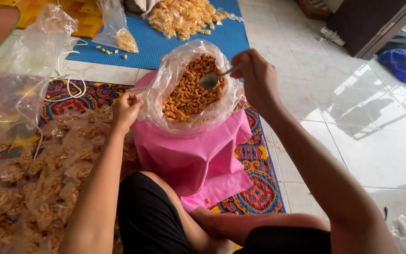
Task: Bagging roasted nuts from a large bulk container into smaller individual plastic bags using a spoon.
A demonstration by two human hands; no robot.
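Observation:
A big clear plastic bag (161, 89) full of orange curled snacks (189, 91) stands open inside a pink sack (198, 155) in front of my knees. My right hand (254, 77) holds a metal spoon (214, 79) over the snacks, its bowl just above them. My left hand (125, 110) is closed at the left rim of the bag, pinching what looks like a small clear bag, though I cannot tell for sure.
A heap of small filled snack packets (34, 183) lies at my left on a patterned mat (254, 169). A blue mat (165, 42) beyond holds loose snacks (182, 16) and a part-filled bag (123, 37). White floor tiles (353, 117) spread to the right.

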